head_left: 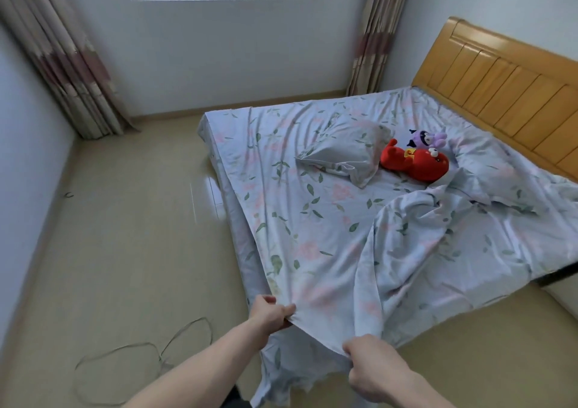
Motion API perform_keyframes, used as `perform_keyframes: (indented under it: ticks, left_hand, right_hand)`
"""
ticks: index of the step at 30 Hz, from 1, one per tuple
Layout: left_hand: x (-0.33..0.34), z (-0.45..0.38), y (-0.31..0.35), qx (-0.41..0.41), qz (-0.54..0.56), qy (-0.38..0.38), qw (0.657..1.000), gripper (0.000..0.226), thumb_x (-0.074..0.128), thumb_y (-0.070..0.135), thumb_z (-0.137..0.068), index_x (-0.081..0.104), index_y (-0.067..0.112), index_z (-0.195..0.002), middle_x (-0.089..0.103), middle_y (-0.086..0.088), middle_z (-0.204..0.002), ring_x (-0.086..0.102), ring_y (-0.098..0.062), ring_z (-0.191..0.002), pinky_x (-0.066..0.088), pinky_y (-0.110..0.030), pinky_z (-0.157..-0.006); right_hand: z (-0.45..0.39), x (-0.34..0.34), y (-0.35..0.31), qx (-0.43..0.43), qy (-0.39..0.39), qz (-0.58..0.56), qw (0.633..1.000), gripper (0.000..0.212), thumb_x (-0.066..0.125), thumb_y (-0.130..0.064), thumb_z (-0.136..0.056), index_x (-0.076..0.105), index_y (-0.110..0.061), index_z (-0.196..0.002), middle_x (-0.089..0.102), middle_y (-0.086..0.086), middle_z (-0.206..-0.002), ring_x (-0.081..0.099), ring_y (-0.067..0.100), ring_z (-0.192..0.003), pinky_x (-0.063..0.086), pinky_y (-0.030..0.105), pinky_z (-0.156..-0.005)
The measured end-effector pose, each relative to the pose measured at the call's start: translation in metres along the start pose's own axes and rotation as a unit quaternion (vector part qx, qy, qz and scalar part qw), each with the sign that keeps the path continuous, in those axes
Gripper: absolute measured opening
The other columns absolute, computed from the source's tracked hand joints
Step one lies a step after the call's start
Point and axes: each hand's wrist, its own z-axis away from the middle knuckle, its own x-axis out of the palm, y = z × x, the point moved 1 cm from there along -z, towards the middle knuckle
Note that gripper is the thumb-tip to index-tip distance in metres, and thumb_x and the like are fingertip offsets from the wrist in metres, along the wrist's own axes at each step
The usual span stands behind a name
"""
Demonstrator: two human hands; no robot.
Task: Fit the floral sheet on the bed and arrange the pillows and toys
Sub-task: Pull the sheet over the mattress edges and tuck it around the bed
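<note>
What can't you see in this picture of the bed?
Head view:
- Mattress corner: covered by the floral sheet that the left hand and right hand grip.
- Purple toy: lower part hidden behind the red toy.
- Second pillow: partly buried under bunched sheet.
- Headboard: cut off by the right edge.
</note>
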Motion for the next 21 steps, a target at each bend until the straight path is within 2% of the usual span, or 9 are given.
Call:
perform_keyframes:
  ticks: [2, 4, 6, 8, 10, 12, 14, 18, 21]
  left_hand:
    - [-0.003, 0.001, -0.007, 0.006, -0.017, 0.004, 1.000, 0.059, 0.086, 0.015, -0.079, 0.043, 0.007, -0.118, 0.055, -0.015, -0.118, 0.070, -0.026, -0.091, 0.063, -0.034, -0.069]
    - [-0.005, 0.003, -0.018, 0.005, 0.000, 0.019, 1.000, 0.061, 0.088, 0.017, -0.076, 0.045, 0.004, -0.117, 0.059, -0.016, -0.119, 0.070, -0.027, -0.094, 0.063, -0.036, -0.072]
    - [-0.007, 0.003, -0.029, 0.000, 0.037, 0.037, 0.999, 0.060, 0.088, 0.012, -0.077, 0.046, 0.000, -0.119, 0.062, -0.016, -0.119, 0.070, -0.028, -0.096, 0.063, -0.036, -0.069]
    - [-0.007, 0.007, -0.036, -0.019, 0.077, 0.033, 0.996, 0.050, 0.084, 0.008, -0.080, 0.051, -0.004, -0.116, 0.066, -0.017, -0.115, 0.072, -0.025, -0.087, 0.061, -0.033, -0.065]
    - [0.000, 0.018, -0.044, -0.057, 0.080, -0.033, 0.995, 0.038, 0.079, 0.012, -0.087, 0.061, -0.006, -0.115, 0.073, -0.015, -0.104, 0.069, -0.021, -0.073, 0.057, -0.029, -0.068]
    - [0.008, 0.034, -0.051, -0.095, 0.003, -0.099, 0.991, 0.040, 0.078, 0.030, -0.087, 0.069, 0.003, -0.115, 0.075, -0.007, -0.098, 0.069, -0.020, -0.079, 0.057, -0.030, -0.072]
    - [0.016, 0.043, -0.057, -0.099, -0.050, -0.116, 0.987, 0.033, 0.077, 0.032, -0.088, 0.068, 0.008, -0.108, 0.072, -0.006, -0.096, 0.071, -0.020, -0.085, 0.061, -0.033, -0.073]
    - [0.025, 0.041, -0.054, -0.063, -0.009, -0.088, 0.994, 0.027, 0.066, 0.018, -0.097, 0.061, -0.003, -0.113, 0.066, -0.017, -0.095, 0.068, -0.028, -0.078, 0.060, -0.034, -0.066]
    - [0.028, 0.044, -0.046, -0.043, 0.028, -0.063, 0.997, 0.027, 0.060, 0.018, -0.101, 0.056, -0.005, -0.116, 0.062, -0.021, -0.100, 0.064, -0.028, -0.079, 0.059, -0.033, -0.061]
  right_hand:
    - [0.003, 0.009, 0.006, 0.025, -0.010, 0.000, 1.000, 0.005, 0.047, -0.015, -0.080, 0.049, -0.019, -0.081, 0.049, 0.004, -0.090, 0.057, 0.033, -0.087, 0.042, 0.032, -0.067]
    - [0.006, 0.016, 0.009, 0.023, -0.016, 0.001, 1.000, 0.009, 0.049, -0.016, -0.083, 0.055, -0.021, -0.088, 0.053, 0.005, -0.094, 0.064, 0.033, -0.097, 0.041, 0.032, -0.072]
    - [0.009, 0.020, 0.004, 0.002, -0.027, -0.022, 0.999, 0.010, 0.050, -0.012, -0.082, 0.055, -0.021, -0.081, 0.051, -0.001, -0.085, 0.059, 0.029, -0.088, 0.041, 0.030, -0.070]
    - [0.013, 0.021, -0.004, -0.035, -0.026, -0.043, 0.998, 0.018, 0.049, -0.009, -0.081, 0.047, -0.022, -0.068, 0.046, -0.004, -0.079, 0.049, 0.026, -0.081, 0.039, 0.030, -0.060]
    - [0.017, 0.023, -0.010, -0.071, 0.000, -0.050, 0.996, 0.022, 0.046, -0.008, -0.081, 0.041, -0.022, -0.065, 0.049, -0.001, -0.082, 0.046, 0.026, -0.078, 0.031, 0.024, -0.052]
    - [0.017, 0.024, -0.014, -0.104, 0.022, -0.066, 0.992, 0.021, 0.042, -0.008, -0.079, 0.040, -0.022, -0.065, 0.052, -0.001, -0.082, 0.046, 0.025, -0.077, 0.032, 0.028, -0.053]
    - [0.018, 0.024, -0.014, -0.120, 0.023, -0.076, 0.990, 0.020, 0.042, -0.010, -0.077, 0.039, -0.025, -0.065, 0.052, -0.004, -0.081, 0.045, 0.023, -0.077, 0.034, 0.032, -0.056]
    - [0.021, 0.023, -0.001, -0.116, 0.028, -0.062, 0.991, 0.018, 0.044, -0.014, -0.076, 0.039, -0.029, -0.069, 0.049, -0.007, -0.079, 0.044, 0.023, -0.076, 0.039, 0.037, -0.062]
    - [0.025, 0.040, 0.022, -0.045, 0.021, -0.026, 0.998, 0.017, 0.047, -0.009, -0.079, 0.044, -0.024, -0.072, 0.050, -0.002, -0.080, 0.048, 0.025, -0.075, 0.038, 0.035, -0.063]
